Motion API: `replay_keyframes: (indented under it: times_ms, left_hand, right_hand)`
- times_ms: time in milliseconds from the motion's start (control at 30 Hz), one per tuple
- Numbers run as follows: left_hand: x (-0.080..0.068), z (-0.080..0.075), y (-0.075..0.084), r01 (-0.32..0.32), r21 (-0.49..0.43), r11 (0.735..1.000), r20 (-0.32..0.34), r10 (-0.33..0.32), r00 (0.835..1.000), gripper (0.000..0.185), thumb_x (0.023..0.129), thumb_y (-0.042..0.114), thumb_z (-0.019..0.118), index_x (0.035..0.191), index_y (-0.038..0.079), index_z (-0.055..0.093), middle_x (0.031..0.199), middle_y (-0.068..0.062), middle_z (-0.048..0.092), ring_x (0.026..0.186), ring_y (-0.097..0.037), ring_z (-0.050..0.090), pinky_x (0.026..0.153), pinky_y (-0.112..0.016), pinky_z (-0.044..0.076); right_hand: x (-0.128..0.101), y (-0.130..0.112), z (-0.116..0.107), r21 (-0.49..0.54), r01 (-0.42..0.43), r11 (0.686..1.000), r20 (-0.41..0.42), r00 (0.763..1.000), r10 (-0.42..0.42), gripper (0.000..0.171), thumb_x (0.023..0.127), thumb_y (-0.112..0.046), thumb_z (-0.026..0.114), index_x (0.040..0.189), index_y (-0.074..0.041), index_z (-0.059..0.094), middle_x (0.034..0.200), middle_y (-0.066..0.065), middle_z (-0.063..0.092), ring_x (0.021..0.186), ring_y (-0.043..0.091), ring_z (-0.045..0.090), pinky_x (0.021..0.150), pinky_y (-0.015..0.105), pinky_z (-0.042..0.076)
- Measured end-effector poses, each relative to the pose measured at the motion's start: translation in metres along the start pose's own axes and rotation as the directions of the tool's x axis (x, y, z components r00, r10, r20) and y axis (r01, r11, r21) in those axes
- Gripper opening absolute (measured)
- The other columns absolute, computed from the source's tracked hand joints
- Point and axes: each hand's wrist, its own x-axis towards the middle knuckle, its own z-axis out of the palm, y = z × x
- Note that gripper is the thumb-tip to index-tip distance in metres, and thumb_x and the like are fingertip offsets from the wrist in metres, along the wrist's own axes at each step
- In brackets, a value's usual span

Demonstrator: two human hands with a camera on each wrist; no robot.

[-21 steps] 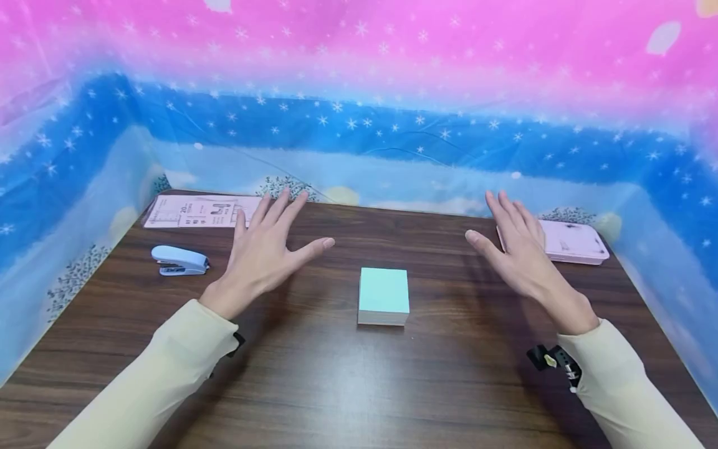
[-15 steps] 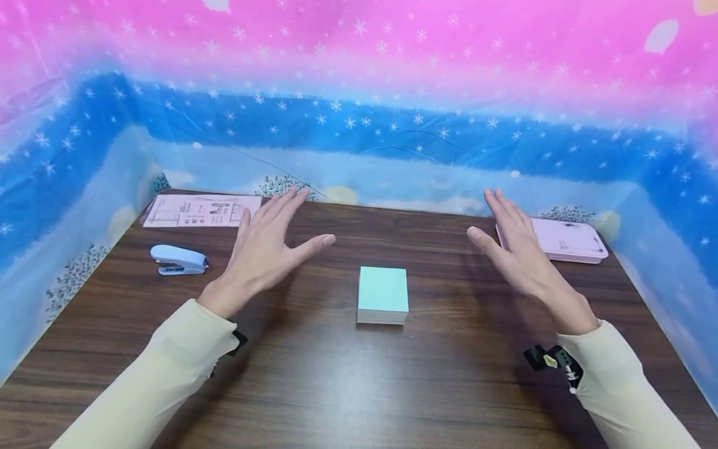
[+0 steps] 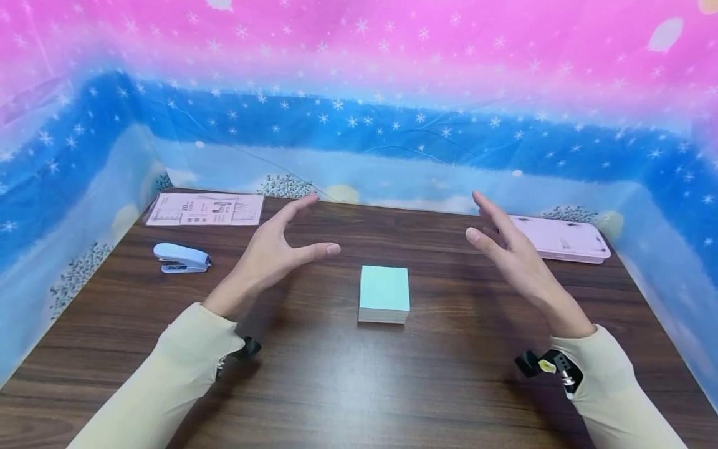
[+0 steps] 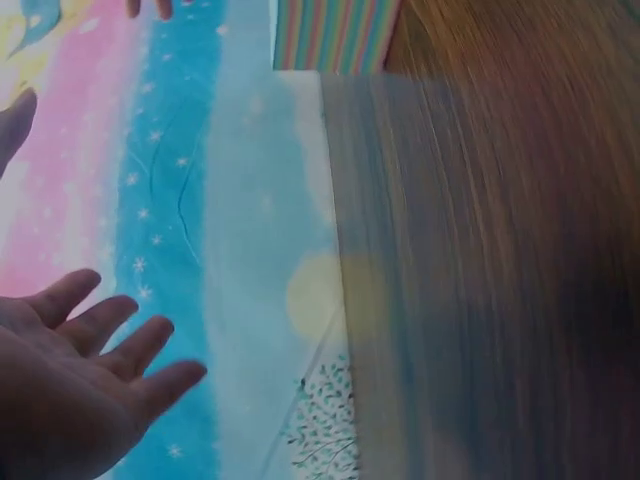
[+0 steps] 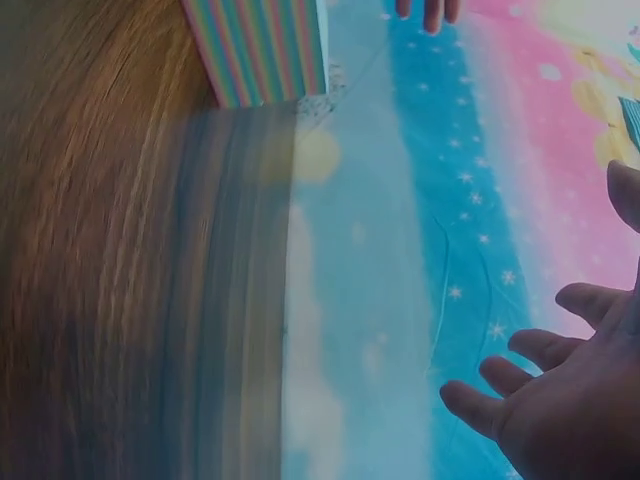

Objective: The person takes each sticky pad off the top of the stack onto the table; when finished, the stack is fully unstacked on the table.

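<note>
A square block of sticky notes (image 3: 384,289), mint green on top, sits mid-table. Both wrist views show its sides striped in several pastel colours, at the top of the frame. My left hand (image 3: 263,259) hovers to the left of the block, fingers relaxed and thumb spread toward it. On the other side, my right hand (image 3: 518,262) hovers in mirrored pose, palm turned inward. Neither hand holds anything. In the left wrist view the fingers (image 4: 130,340) are loosely spread, as are the fingers (image 5: 530,365) in the right wrist view.
A light blue stapler (image 3: 181,258) lies left of my left hand. Behind it is a flat pink printed packet (image 3: 204,209). A pink flat case (image 3: 566,239) lies at the back right, partly behind my right hand. Patterned cloth (image 3: 359,125) walls the brown wooden table (image 3: 359,386).
Both hands have rotated so the palms face each other more, and their fingers have bent slightly. The left hand no longer overlaps the pink packet. The block has stayed in place.
</note>
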Motion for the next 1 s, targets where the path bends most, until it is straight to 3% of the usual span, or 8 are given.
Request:
replay_keyframes:
  times_ms: [233, 400, 500, 767, 1000]
  left_hand:
    - [0.0, 0.008, -0.005, -0.019, -0.216, 0.976, 0.107, 0.043, 0.993, 0.093, 0.082, 0.033, 0.095, 0.161, 0.03, 0.047, 0.162, -0.001, 0.047, 0.148, -0.024, 0.044, 0.124, -0.055, 0.034]
    - [0.001, 0.015, -0.012, -0.022, -0.322, 0.947, 0.175, 0.083, 0.981, 0.093, 0.081, 0.016, 0.094, 0.161, 0.02, 0.047, 0.16, -0.008, 0.049, 0.144, -0.032, 0.05, 0.121, -0.05, 0.041]
    - [0.001, 0.021, -0.015, -0.015, -0.355, 0.935, 0.201, 0.092, 0.975, 0.093, 0.081, 0.01, 0.093, 0.161, 0.015, 0.046, 0.162, -0.008, 0.047, 0.144, -0.032, 0.05, 0.12, -0.046, 0.043]
    - [-0.001, 0.034, -0.026, 0.018, -0.455, 0.891, 0.269, 0.118, 0.956, 0.089, 0.084, -0.001, 0.088, 0.16, 0.005, 0.044, 0.162, -0.01, 0.048, 0.149, -0.038, 0.043, 0.117, -0.034, 0.045]
    - [-0.004, 0.042, -0.033, 0.088, -0.5, 0.862, 0.321, 0.091, 0.943, 0.088, 0.083, -0.002, 0.088, 0.159, 0.0, 0.044, 0.162, -0.02, 0.045, 0.147, -0.039, 0.045, 0.117, -0.036, 0.046]
  right_hand:
    - [-0.001, -0.001, 0.009, 0.034, 0.005, 0.999, -0.003, 1.0, -0.005, 0.068, 0.108, -0.036, 0.064, 0.168, -0.033, 0.033, 0.17, -0.002, 0.034, 0.152, 0.029, 0.039, 0.122, 0.056, 0.036]
    - [0.0, 0.001, 0.018, 0.122, 0.004, 0.993, 0.005, 1.0, -0.005, 0.067, 0.106, -0.029, 0.07, 0.166, -0.022, 0.04, 0.165, 0.003, 0.044, 0.147, 0.027, 0.047, 0.114, 0.028, 0.047]
    - [0.0, 0.003, 0.023, 0.172, 0.016, 0.985, 0.015, 1.0, -0.019, 0.067, 0.104, -0.024, 0.073, 0.163, -0.017, 0.044, 0.161, 0.007, 0.049, 0.144, 0.028, 0.05, 0.108, 0.02, 0.049]
    - [0.0, 0.009, 0.036, 0.208, 0.022, 0.978, 0.053, 0.998, -0.034, 0.062, 0.1, -0.022, 0.078, 0.156, -0.015, 0.054, 0.153, 0.004, 0.058, 0.139, 0.023, 0.056, 0.108, 0.023, 0.051]
    - [0.001, 0.01, 0.047, 0.229, 0.022, 0.973, 0.083, 0.996, -0.042, 0.06, 0.098, -0.019, 0.08, 0.153, -0.013, 0.058, 0.151, 0.005, 0.06, 0.133, 0.026, 0.062, 0.104, 0.027, 0.055]
